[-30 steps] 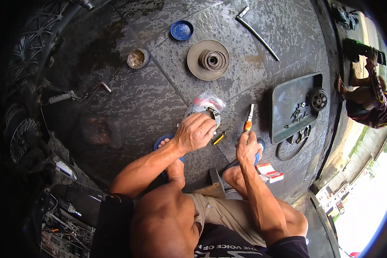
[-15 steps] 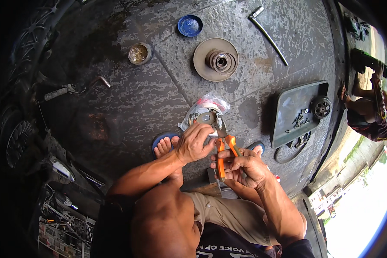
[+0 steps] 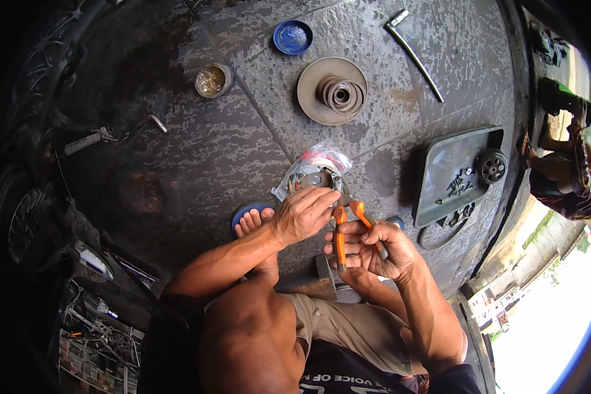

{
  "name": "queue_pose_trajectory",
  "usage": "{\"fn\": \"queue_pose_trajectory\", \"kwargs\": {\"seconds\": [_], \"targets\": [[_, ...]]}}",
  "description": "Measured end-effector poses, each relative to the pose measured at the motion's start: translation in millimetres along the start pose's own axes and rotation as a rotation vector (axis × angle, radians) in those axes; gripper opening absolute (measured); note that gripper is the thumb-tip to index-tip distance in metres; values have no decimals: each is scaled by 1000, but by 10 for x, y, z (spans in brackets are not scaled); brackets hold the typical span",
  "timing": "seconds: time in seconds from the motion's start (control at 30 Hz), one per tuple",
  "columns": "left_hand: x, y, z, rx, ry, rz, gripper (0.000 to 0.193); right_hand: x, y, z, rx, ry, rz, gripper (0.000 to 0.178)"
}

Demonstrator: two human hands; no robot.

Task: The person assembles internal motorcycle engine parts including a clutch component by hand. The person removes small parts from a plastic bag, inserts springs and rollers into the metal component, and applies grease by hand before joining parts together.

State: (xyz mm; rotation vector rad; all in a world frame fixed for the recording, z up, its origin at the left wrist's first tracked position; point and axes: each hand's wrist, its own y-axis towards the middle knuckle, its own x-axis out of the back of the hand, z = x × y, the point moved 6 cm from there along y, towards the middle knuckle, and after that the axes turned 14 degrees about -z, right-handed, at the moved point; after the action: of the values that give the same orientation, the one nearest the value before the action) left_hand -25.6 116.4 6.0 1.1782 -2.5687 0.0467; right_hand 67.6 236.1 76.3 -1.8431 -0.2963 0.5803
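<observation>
My right hand point(image 3: 389, 248) grips a pair of pliers with orange handles point(image 3: 341, 241); the handles are spread apart. Their metal jaws point away from me, beside the fingertips of my left hand point(image 3: 303, 215). The left fingers are bent together at the near edge of a round metal part point(image 3: 316, 179) with a hole in its middle. Those fingers cover part of it, and their exact hold is hidden. Just beyond lies a crumpled clear plastic bag point(image 3: 331, 157) with something red and white in it.
A metal disc with a large coil spring point(image 3: 341, 96) lies ahead on the floor. Around it are a blue lid point(image 3: 293, 37), an open jar point(image 3: 213, 81) and a long-handled wrench point(image 3: 415, 56). At right is a grey tray point(image 3: 433, 180) with bolts and a black wheel; another person point(image 3: 565, 171) is beyond.
My right hand and the pliers have shifted slightly right, and the handles stand a little wider apart. My left hand has moved slightly to the right, its fingers still by the metal part.
</observation>
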Motion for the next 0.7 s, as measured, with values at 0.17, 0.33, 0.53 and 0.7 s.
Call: {"fn": "queue_pose_trajectory", "kwargs": {"seconds": [0.17,0.33,0.53,0.7], "targets": [[-4,29,6,20,-2,-8,44,39,50,17,-28,66,31,52],[-10,37,13,42,0,1,43,-9,32,74,-53,140,26,45],[-11,53,12,57,9,-9,42,35,58,109,-54,169,-21,40],[-10,71,6,80,-1,-19,41,39,79,124,-60,170,-46,39]]}}
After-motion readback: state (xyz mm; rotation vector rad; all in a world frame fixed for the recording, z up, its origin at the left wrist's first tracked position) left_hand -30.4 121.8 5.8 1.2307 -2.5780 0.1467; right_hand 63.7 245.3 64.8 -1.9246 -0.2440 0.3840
